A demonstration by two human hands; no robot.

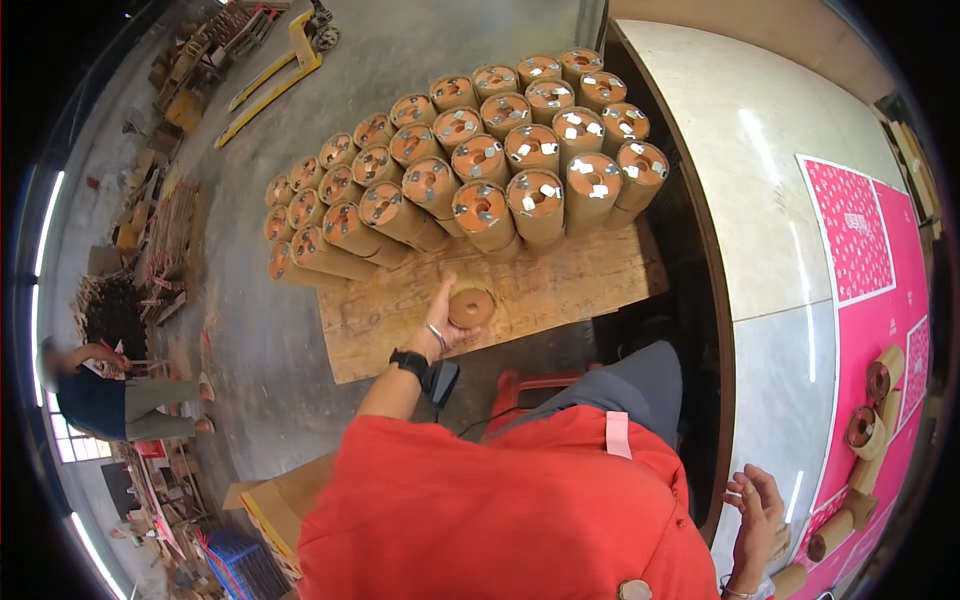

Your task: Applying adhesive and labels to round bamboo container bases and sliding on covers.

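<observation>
Seemingly mostly done: tagged rolls (430, 179) stand in rows; L hand (439, 312) grips 1 plain roll (473, 316), not yet w/ them; R hand (757, 507) loosely open, prob. empty

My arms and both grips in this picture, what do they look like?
Your left grip is ungloved; its wrist carries a pale, shiny bangle and a black watch-like band, with a red sleeve higher up. Your right grip is ungloved too, with a thin bracelet near the picture's lower edge.
</observation>
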